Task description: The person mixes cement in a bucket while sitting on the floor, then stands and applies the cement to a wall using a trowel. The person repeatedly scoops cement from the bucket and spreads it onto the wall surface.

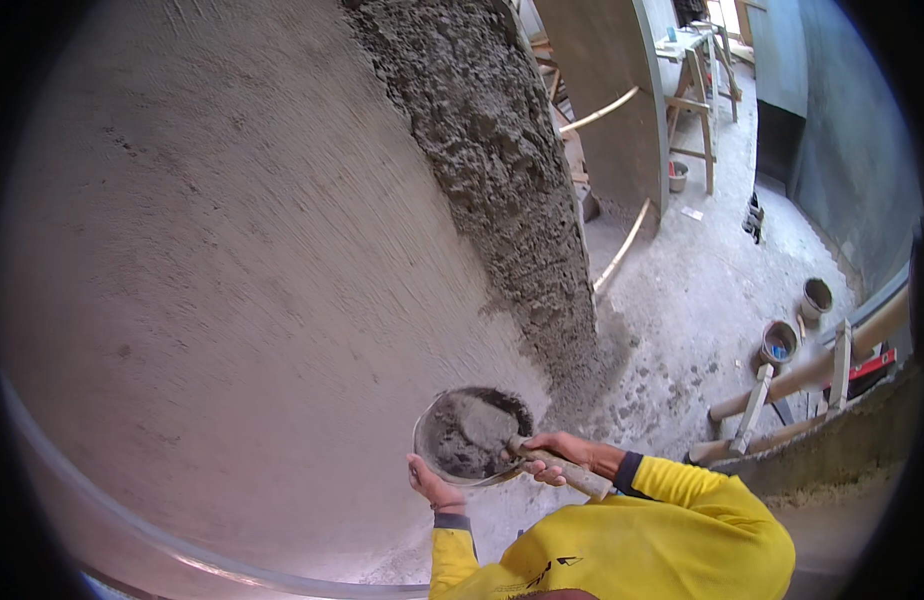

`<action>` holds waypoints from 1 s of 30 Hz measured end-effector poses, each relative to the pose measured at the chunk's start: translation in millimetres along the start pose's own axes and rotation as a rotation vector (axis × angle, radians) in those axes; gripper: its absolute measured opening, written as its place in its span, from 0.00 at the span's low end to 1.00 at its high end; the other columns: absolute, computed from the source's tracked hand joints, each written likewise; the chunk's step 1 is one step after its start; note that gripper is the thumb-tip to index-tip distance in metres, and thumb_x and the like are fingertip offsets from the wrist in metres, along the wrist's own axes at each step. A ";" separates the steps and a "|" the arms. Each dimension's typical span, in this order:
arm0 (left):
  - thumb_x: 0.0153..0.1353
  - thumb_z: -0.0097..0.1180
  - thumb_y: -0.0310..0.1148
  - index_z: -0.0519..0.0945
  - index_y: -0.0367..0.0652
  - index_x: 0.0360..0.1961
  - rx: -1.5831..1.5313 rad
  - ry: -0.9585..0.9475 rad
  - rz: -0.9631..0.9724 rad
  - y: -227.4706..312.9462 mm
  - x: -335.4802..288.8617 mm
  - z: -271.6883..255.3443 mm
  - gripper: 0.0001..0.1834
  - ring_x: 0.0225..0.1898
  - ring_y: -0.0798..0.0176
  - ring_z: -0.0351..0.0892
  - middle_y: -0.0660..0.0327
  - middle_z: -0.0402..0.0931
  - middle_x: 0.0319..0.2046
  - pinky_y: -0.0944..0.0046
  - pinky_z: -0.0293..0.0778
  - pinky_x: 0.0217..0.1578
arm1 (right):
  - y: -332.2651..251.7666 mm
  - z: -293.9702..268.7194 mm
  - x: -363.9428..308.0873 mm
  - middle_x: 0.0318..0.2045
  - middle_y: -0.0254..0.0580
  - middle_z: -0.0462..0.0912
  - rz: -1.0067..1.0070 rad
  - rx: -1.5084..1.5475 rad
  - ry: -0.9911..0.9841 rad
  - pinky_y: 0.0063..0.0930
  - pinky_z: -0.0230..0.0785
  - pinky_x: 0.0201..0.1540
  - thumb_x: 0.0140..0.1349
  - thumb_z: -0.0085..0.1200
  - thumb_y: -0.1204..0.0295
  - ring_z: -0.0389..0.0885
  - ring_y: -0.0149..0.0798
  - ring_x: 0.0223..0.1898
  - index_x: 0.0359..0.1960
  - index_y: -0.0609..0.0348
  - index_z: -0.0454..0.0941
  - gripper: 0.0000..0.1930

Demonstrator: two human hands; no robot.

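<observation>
Yellow sleeves (pixel 622 540) fill the bottom of my view, and just past them both hands meet at a round metal pan (pixel 469 436) of wet grey mortar. My left hand (pixel 434 490) grips the pan's near rim from below, fingers closed on the edge. My right hand (pixel 560 455) is wrapped tight around the wooden handle of a trowel (pixel 542 462), whose blade is buried in the mix and mostly hidden from me.

That pan sits close against the smooth plastered wall (pixel 232 250), just below and left of the rough fresh mortar band (pixel 502 190) running up it.

I judge the weak point to be the one-handed rim hold: a hard scoop with the trowel could tip the pan and dump mortar onto the floor (pixel 702 270). An overloaded blade could shed its load before reaching the wall. Fresh mortar on the rough band looks heavy and may slump if struck carelessly. Behind me to the right lie timber poles (pixel 782 385) and small buckets (pixel 779 343), so a blind backward step could catch on them.
</observation>
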State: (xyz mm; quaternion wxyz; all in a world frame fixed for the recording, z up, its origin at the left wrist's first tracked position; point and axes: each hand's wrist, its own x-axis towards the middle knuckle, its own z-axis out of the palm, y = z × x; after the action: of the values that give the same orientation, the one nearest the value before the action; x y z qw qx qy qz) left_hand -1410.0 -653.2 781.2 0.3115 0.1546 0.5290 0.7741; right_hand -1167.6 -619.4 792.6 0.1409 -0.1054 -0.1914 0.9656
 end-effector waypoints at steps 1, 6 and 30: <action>0.69 0.49 0.51 0.75 0.37 0.44 0.017 0.002 0.031 -4.5 1.3 -1.8 0.24 0.43 0.66 0.69 0.62 0.72 0.43 0.63 0.68 0.47 | -5.9 9.6 -8.1 0.23 0.29 0.67 -0.085 0.028 0.027 0.22 0.63 0.12 0.68 0.38 0.62 0.65 0.25 0.14 0.59 0.54 0.65 0.21; 0.69 0.47 0.53 0.75 0.33 0.49 0.092 0.067 0.124 -45.5 27.2 -59.7 0.29 0.45 0.61 0.72 0.57 0.74 0.46 0.60 0.70 0.49 | -77.8 93.4 -44.5 0.25 0.34 0.69 -0.792 -0.298 0.145 0.24 0.67 0.15 0.63 0.42 0.66 0.70 0.28 0.17 0.63 0.56 0.58 0.26; 0.69 0.49 0.51 0.74 0.36 0.44 0.217 0.320 0.160 -20.4 -14.6 -117.3 0.24 0.43 0.64 0.68 0.60 0.73 0.41 0.61 0.69 0.47 | 38.1 -51.6 17.2 0.34 0.62 0.81 -0.245 -1.615 0.645 0.57 0.71 0.39 0.66 0.47 0.63 0.79 0.66 0.35 0.60 0.59 0.62 0.23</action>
State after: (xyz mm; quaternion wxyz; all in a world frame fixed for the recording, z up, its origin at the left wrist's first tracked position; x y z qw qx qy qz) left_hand -1459.2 -742.4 717.8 0.1427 0.1038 0.6380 0.7495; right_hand -1179.3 -630.3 728.1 0.1731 -0.4195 -0.7769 0.4365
